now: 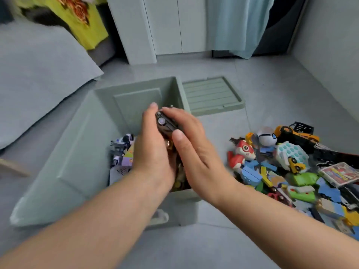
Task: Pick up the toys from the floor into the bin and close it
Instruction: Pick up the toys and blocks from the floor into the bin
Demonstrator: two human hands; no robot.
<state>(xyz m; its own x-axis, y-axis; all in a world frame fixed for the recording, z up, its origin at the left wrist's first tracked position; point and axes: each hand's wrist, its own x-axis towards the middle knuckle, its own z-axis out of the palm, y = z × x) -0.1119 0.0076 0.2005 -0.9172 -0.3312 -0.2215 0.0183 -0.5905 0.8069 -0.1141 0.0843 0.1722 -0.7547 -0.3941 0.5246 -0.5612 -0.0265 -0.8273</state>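
Left hand [153, 152], right hand [196, 152]: both bare. Left forearm [93, 220] and right forearm [281, 216] bare to frame edge. Visible nails short, plain.

both hands [171, 150] hold dark toy [165, 126] over open bin [77, 152].

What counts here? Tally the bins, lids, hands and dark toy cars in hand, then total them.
Bin: 1
Lid: 1
Hands: 2 (left hand, right hand)
Dark toy car: 1
Total: 5
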